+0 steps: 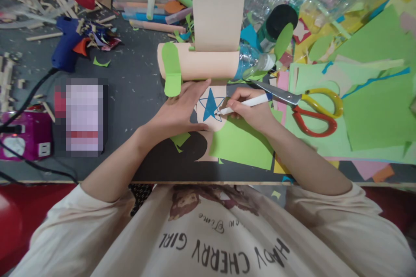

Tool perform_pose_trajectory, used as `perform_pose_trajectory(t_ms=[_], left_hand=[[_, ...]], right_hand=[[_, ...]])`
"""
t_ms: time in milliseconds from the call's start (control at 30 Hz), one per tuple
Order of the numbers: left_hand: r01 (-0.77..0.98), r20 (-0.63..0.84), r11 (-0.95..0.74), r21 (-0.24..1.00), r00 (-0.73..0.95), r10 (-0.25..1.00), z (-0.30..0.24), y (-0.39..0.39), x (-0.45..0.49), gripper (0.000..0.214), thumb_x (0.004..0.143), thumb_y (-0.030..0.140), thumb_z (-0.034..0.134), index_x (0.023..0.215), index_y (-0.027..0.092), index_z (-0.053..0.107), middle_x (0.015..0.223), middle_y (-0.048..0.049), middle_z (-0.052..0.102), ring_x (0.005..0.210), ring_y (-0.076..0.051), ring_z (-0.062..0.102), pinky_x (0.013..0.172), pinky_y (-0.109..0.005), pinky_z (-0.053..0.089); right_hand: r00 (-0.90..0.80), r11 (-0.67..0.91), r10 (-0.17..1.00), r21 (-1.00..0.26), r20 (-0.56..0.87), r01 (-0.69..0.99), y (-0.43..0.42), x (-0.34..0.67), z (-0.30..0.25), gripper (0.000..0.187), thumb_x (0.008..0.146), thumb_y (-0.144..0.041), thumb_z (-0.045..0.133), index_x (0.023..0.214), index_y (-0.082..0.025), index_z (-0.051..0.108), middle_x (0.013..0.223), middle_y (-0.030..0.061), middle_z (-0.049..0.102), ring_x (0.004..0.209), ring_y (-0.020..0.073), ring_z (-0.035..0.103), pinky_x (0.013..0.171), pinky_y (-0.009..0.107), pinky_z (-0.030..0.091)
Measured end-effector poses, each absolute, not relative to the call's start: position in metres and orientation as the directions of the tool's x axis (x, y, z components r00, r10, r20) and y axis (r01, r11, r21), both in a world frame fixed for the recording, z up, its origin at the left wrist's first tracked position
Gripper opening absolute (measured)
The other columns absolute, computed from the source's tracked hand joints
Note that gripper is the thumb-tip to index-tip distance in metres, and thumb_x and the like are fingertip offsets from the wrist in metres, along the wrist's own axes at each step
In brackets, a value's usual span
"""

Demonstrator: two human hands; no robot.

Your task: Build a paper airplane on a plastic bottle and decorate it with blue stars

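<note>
- Head camera, and from my distant seat I've got the white marker [256, 100] pinched in a pen grip by the right hand [248, 106], fingers closed around the barrel, nib down near the star's lower right point!
- The blue star [210, 106] sits on the peach paper flap [211, 126], just below the peach-wrapped bottle [208, 66]; centre, top and lower left are filled, side points mere outlines.
- Over to the left hand [182, 106]: fingers spread and flat, gripping nothing, thumb at the flap's left edge, an index fingertip up by the bottle. Nice bracing, I'd say; firm pressure there should stop the paper skidding.
- My call for clean colouring: trace just inside the line, then fill with short strokes, slowing at those narrow tips. I'd keep both palms off the blue in case it smears.
- Scissors [297, 101] lie just beside the marker's blue end; I'd mind that elbow room.
</note>
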State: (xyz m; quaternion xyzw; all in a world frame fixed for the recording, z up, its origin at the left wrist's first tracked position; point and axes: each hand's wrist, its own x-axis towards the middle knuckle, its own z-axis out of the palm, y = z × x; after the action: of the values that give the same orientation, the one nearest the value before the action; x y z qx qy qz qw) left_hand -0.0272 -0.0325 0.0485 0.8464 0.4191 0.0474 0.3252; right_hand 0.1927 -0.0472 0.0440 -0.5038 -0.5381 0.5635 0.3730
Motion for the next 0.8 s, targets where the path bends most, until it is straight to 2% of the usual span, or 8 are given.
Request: perform_pose_trajectory(t_ms=[200,367,567,700,800], left_hand=[[0.685,-0.204,-0.426,0.591,0.638,0.742,0.0497,-0.0328,-0.028,0.103,0.077,0.053,0.075,0.157,0.022,0.017,0.161,-0.0151,0.028,0.15,-0.042,0.02,0.12,-0.054,0.028],[0.689,-0.209,-0.42,0.59,0.633,0.746,0.0496,-0.0329,-0.0286,0.104,0.077,0.055,0.075,0.158,0.022,0.017,0.161,-0.0154,0.028,0.15,-0.042,0.021,0.12,-0.054,0.029],[0.679,-0.197,-0.423,0.6,0.638,0.745,0.0504,-0.0326,-0.0276,0.103,0.077,0.055,0.074,0.157,0.022,0.019,0.161,-0.0149,0.029,0.151,-0.04,0.021,0.12,-0.052,0.028],[0.677,-0.205,-0.427,0.599,0.645,0.736,0.0512,-0.0329,-0.0277,0.104,0.077,0.055,0.074,0.157,0.021,0.018,0.161,-0.0151,0.028,0.151,-0.04,0.02,0.12,-0.052,0.028],[0.684,-0.213,-0.418,0.598,0.638,0.74,0.0506,-0.0332,-0.028,0.104,0.078,0.055,0.073,0.158,0.02,0.017,0.162,-0.0159,0.027,0.151,-0.041,0.019,0.12,-0.053,0.028]], right_hand=[[-0.21,-0.096,0.969,-0.982,-0.13,0.165,-0.049,0.1921,0.0418,0.022,0.073,-0.033,0.069,0.06,-0.02,0.057,0.051,-0.0012,0.064,0.044,0.009,0.051,0.044,0.023,0.038],[-0.23,-0.1,0.963,-0.98,-0.139,0.173,-0.0483,0.1913,0.0446,0.022,0.071,-0.032,0.068,0.056,-0.021,0.056,0.052,-0.0007,0.065,0.046,0.0108,0.054,0.047,0.025,0.042],[-0.261,-0.152,0.951,-0.986,-0.165,0.072,-0.0461,0.1923,0.0471,0.023,0.07,-0.03,0.069,0.054,-0.021,0.055,0.05,-0.0023,0.061,0.041,0.0082,0.049,0.041,0.022,0.038],[-0.223,-0.125,0.969,-0.991,-0.111,-0.05,-0.047,0.1932,0.0445,0.036,0.082,-0.052,0.062,0.065,-0.02,0.063,0.051,-0.0009,0.062,0.041,0.0093,0.051,0.039,0.022,0.037],[-0.236,-0.096,0.967,-0.995,-0.092,-0.008,-0.0469,0.1943,0.0437,0.044,0.08,-0.063,0.064,0.074,-0.02,0.069,0.06,0.0011,0.067,0.047,0.0104,0.054,0.041,0.024,0.04]])
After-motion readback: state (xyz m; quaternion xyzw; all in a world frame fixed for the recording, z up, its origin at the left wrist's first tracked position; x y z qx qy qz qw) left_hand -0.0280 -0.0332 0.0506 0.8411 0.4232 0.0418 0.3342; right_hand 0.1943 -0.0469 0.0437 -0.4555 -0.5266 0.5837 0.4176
